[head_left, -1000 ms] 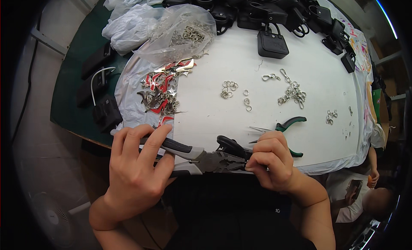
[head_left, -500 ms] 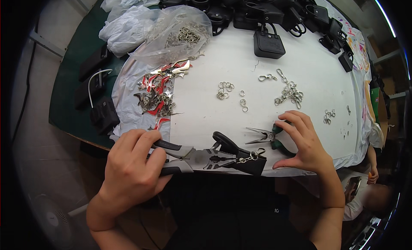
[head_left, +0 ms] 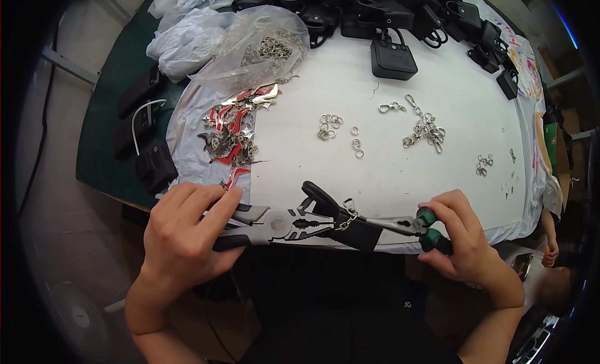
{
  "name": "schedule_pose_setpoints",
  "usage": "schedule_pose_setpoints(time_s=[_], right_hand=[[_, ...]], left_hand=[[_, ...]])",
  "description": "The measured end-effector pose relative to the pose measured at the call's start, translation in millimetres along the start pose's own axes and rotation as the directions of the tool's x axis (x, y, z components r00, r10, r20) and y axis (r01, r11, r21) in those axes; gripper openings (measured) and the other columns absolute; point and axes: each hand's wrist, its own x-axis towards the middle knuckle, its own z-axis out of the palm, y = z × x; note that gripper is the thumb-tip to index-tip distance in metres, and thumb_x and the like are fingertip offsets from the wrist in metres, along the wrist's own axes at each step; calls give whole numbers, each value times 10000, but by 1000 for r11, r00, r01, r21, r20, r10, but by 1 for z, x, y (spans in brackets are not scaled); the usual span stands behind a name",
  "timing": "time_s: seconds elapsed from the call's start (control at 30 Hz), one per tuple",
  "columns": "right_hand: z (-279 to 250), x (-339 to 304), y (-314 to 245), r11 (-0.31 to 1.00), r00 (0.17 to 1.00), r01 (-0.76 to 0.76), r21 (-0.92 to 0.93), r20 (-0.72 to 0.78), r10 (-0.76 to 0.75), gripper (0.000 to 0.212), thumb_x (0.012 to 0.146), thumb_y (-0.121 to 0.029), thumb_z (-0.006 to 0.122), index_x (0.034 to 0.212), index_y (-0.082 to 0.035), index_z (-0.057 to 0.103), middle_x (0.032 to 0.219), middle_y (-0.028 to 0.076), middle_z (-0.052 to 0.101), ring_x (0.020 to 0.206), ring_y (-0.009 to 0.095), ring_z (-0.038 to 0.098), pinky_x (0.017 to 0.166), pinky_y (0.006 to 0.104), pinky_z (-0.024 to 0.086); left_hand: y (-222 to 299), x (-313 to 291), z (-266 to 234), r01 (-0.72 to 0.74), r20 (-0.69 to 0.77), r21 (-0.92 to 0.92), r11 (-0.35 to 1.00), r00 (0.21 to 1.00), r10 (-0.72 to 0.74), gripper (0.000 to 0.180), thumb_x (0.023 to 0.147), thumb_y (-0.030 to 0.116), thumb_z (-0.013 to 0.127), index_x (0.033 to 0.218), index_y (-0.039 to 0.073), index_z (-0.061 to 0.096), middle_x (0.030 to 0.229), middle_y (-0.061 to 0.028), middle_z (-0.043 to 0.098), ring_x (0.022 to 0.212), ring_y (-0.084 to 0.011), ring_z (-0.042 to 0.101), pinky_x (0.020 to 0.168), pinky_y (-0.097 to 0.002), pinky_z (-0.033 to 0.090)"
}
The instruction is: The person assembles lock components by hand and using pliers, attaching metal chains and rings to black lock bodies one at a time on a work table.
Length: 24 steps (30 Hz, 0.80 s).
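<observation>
My left hand [head_left: 186, 232] is closed around the handles of large grey-and-black pliers [head_left: 277, 226]. Their jaw tips meet a short silver chain [head_left: 346, 221] with a clasp, which lies against a small black handbag [head_left: 356, 236] near the table's front edge. The bag's looped handle rises to the upper left. From the other side, my right hand [head_left: 464, 239] grips green-handled needle-nose pliers [head_left: 409, 225]. Those tips are together beside the chain's upper end; whether they pinch a ring is too small to tell.
Red and silver shoe-shaped charms [head_left: 231, 129] lie in a heap at left, below a clear bag of chains [head_left: 269, 48]. Loose rings [head_left: 330, 126] and clasp chains [head_left: 426, 132] lie mid-table. More black mini bags [head_left: 392, 56] crowd the back. Another person's hand [head_left: 550, 251] shows at far right.
The needle-nose pliers went from spread jaws to closed ones, and their tips moved left to the chain. My right hand wrapped tighter round their handles. The small bag tilted slightly.
</observation>
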Motion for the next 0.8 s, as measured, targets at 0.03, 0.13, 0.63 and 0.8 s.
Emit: schedule_pose_setpoints(time_s=[0.03, 0.13, 0.63, 0.8], right_hand=[[-4, 7, -7, 996, 999, 45, -77, 31, -43, 734, 674, -267, 860, 1250, 73, 558, 1141, 203, 544, 964, 352, 566, 821, 439, 491], [-8, 16, -20, 943, 994, 112, -314, 36, -106, 751, 646, -308, 856, 1232, 68, 573, 1135, 183, 535, 976, 337, 557, 796, 455, 476], [-3, 18, -33, 986, 1000, 21, -166, 22, -17, 656, 684, -260, 859, 1169, 65, 562, 1014, 163, 589, 800, 300, 582, 675, 387, 477], [2, 12, -29, 997, 999, -25, -71, 46, 29, 671, 674, -244, 869, 1178, 67, 553, 1015, 161, 590, 795, 304, 581, 680, 386, 486]], left_hand=[[1, 1, -1, 1, 1, 1, 1000, 1000, -1, 611, 490, 175, 851, 1045, 5, 661, 926, -101, 634, 791, -284, 612, 689, -399, 494], [2, 2, -4, -7, -16, 14, 1000, 1000, 7, 600, 471, 179, 851, 1018, 16, 665, 922, -94, 631, 788, -277, 612, 686, -398, 497], [-1, -10, 4, -68, -127, 60, 996, 989, 75, 650, 403, 169, 793, 1007, -42, 679, 939, -138, 656, 788, -310, 644, 672, -398, 528], [1, -6, 2, -106, -174, 146, 984, 976, 131, 683, 370, 173, 789, 1010, -39, 680, 941, -136, 652, 797, -313, 643, 682, -402, 536]])
